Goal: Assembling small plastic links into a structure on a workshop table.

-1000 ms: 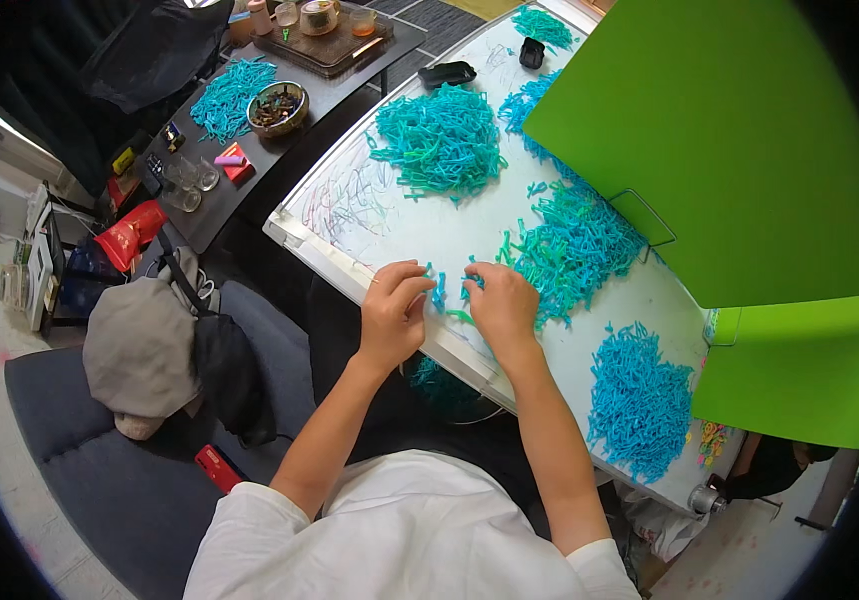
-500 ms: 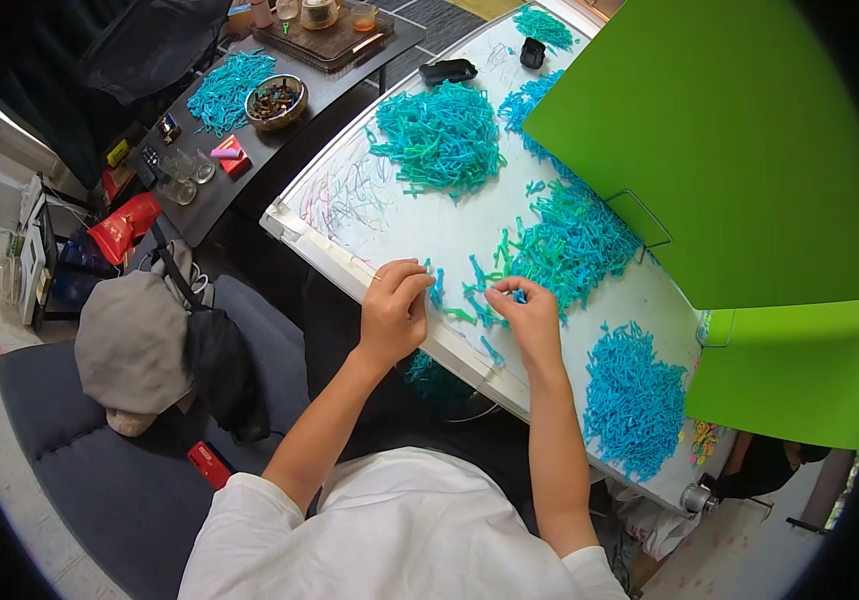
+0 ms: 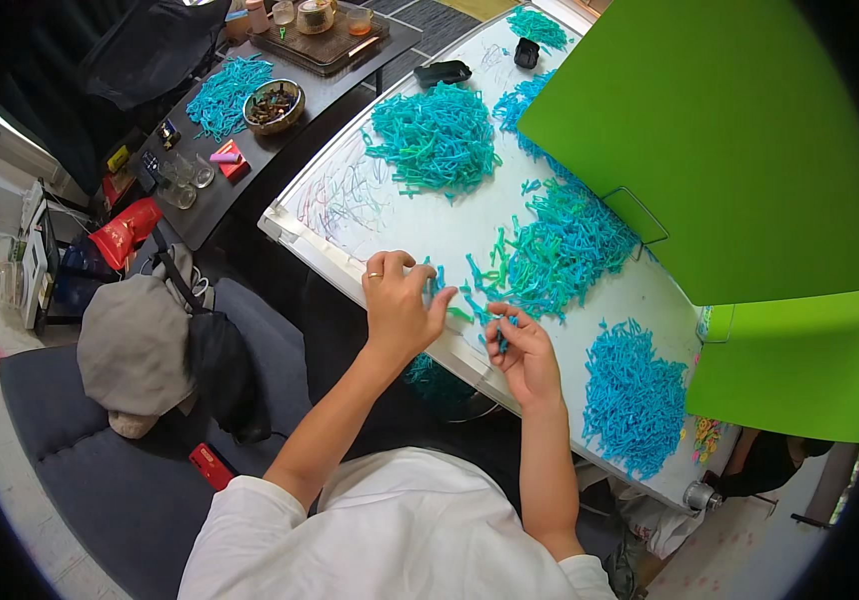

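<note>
One white board [image 3: 390,215], two green panels [image 3: 710,130], four big piles [image 3: 437,135] of teal-blue strips on board, right hand [image 3: 522,352] pinching a few thin blue strips [image 3: 503,338] at near edge, left hand [image 3: 402,305] half-curled, fingertips on loose strips.

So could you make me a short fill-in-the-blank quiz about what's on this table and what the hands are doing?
1. The left hand wears a ____ on one finger.
2. The right hand pinches a small ____-coloured piece.
3. The tall panel behind the piles is bright ____.
4. The bowl stands on the ____ side table.

Missing words: ring; blue; green; dark
</note>
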{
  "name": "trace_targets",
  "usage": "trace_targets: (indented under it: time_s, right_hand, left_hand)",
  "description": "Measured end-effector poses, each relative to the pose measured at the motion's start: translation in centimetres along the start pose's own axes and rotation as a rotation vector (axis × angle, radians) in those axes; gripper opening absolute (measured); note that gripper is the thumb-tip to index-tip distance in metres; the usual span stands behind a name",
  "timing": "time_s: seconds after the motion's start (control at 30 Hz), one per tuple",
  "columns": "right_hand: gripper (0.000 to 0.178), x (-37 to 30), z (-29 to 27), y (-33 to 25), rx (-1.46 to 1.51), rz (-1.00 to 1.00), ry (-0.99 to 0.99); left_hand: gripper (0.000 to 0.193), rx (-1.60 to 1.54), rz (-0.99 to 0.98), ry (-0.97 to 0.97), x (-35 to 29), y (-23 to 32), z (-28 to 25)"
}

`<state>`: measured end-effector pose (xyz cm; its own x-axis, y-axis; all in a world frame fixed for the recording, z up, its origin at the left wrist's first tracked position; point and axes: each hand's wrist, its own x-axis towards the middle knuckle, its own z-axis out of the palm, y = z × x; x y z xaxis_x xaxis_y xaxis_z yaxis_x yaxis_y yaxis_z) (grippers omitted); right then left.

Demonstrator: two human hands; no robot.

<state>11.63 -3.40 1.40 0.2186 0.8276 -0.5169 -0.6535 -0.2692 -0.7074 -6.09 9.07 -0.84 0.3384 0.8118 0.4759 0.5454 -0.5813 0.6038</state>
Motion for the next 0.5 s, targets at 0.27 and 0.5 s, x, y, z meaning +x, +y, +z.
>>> trace_targets:
  time_s: [0.27, 0.5]
  right_hand:
    - [0.022, -2.9, 0.0, 2.9, 0.048, 0.046, 0.039]
    - [0.021, -4.8, -1.3, 4.2, 0.08, 0.021, 0.075]
  left_hand:
    - [0.018, -0.004, -0.076, -0.284, 0.2, 0.6, 2.2]
    - [0.011, -0.145, -0.116, -0.279, 0.3, -0.1, 1.1]
